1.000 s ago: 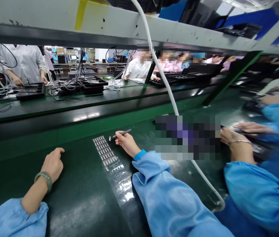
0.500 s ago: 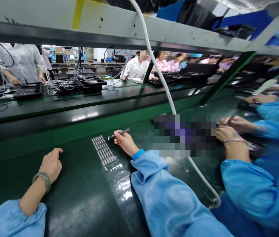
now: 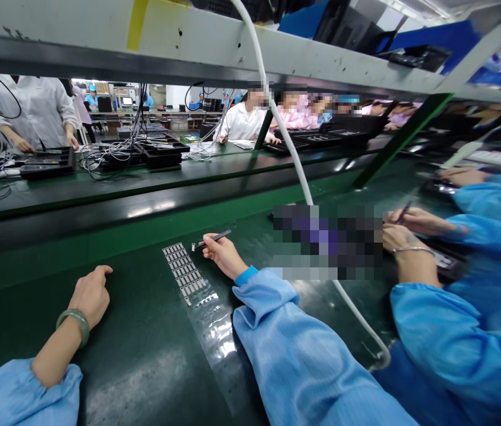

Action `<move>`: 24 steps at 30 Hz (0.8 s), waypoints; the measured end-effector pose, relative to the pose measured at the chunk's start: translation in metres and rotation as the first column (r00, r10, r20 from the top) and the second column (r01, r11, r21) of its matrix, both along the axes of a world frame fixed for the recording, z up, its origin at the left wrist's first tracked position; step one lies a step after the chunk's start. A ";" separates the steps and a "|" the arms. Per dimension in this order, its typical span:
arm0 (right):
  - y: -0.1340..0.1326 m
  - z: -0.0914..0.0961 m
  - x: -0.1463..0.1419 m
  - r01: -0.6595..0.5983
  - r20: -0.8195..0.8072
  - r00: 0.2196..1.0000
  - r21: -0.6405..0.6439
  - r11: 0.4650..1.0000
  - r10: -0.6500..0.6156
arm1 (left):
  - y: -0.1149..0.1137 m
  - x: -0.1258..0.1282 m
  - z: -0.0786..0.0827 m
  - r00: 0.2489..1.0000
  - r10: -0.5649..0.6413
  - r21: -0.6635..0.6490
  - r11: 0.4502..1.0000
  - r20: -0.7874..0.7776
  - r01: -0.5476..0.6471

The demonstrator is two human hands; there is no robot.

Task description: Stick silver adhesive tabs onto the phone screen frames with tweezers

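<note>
Gripping tweezers [image 3: 217, 237] in R hand [image 3: 222, 255], mid-frame — small silvery pc [image 3: 193, 247] at tips, just right of rows of similar pcs [image 3: 183, 267]. Can't tell if L hand [image 3: 92, 294], lower left, holds anything: loosely curled, palm hidden. Best: squeeze lightly, steady wrist on table [image 3: 139, 337] — avoid nudging rows.

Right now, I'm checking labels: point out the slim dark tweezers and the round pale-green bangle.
Slim dark tweezers [image 3: 221, 235]: head view, on the bare rear shaft.
Round pale-green bangle [image 3: 80, 318]: head view, on the band's upper part.
</note>
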State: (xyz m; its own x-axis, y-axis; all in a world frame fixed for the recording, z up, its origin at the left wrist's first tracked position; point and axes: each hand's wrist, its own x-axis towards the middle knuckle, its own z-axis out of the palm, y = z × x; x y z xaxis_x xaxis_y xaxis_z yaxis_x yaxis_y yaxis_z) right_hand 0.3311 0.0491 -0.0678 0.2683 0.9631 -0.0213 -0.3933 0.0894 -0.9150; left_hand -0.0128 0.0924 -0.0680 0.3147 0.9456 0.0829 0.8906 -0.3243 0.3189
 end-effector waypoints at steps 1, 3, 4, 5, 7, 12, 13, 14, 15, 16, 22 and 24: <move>0.000 0.000 0.000 -0.001 0.000 1.000 0.000 1.000 0.001 | 0.000 0.000 0.000 1.000 -0.002 -0.002 1.000 0.000 0.002; 0.000 0.001 0.000 -0.001 -0.001 1.000 -0.002 1.000 0.001 | 0.000 0.000 0.000 1.000 -0.006 -0.004 1.000 0.002 0.006; -0.001 0.001 0.000 0.000 -0.002 1.000 -0.003 1.000 0.000 | 0.000 0.000 -0.001 1.000 -0.007 -0.003 1.000 0.002 0.007; -0.001 0.001 0.000 0.000 -0.002 1.000 -0.003 1.000 0.000 | 0.000 0.000 0.000 1.000 -0.006 -0.001 1.000 0.002 0.006; -0.001 0.001 0.000 0.001 -0.002 1.000 -0.002 1.000 -0.001 | 0.000 0.000 0.000 1.000 -0.005 0.001 1.000 -0.001 0.005; -0.001 0.000 0.001 0.003 0.002 1.000 0.001 1.000 -0.003 | -0.001 0.001 0.001 1.000 0.004 0.008 1.000 -0.001 -0.004; -0.001 0.000 0.001 0.002 0.003 1.000 0.001 1.000 -0.002 | -0.001 0.001 0.002 1.000 0.006 0.008 1.000 -0.001 -0.006; -0.001 0.000 0.001 0.000 0.005 1.000 0.001 1.000 0.000 | -0.001 0.001 0.002 1.000 0.008 0.008 1.000 -0.002 -0.008; -0.001 0.000 0.000 -0.003 0.006 1.000 0.001 1.000 0.002 | -0.001 0.001 0.002 1.000 0.008 0.007 1.000 -0.002 -0.008; -0.001 0.000 0.000 -0.004 0.007 1.000 0.001 1.000 0.004 | -0.002 0.001 0.002 1.000 0.006 0.005 1.000 -0.003 -0.006; 0.000 -0.001 0.000 -0.004 0.011 1.000 -0.001 1.000 0.004 | -0.001 0.001 0.003 1.000 0.007 0.002 1.000 -0.006 -0.007; 0.000 -0.001 0.001 -0.003 0.013 1.000 -0.002 1.000 0.003 | -0.001 0.001 0.002 1.000 0.007 0.003 1.000 -0.008 -0.007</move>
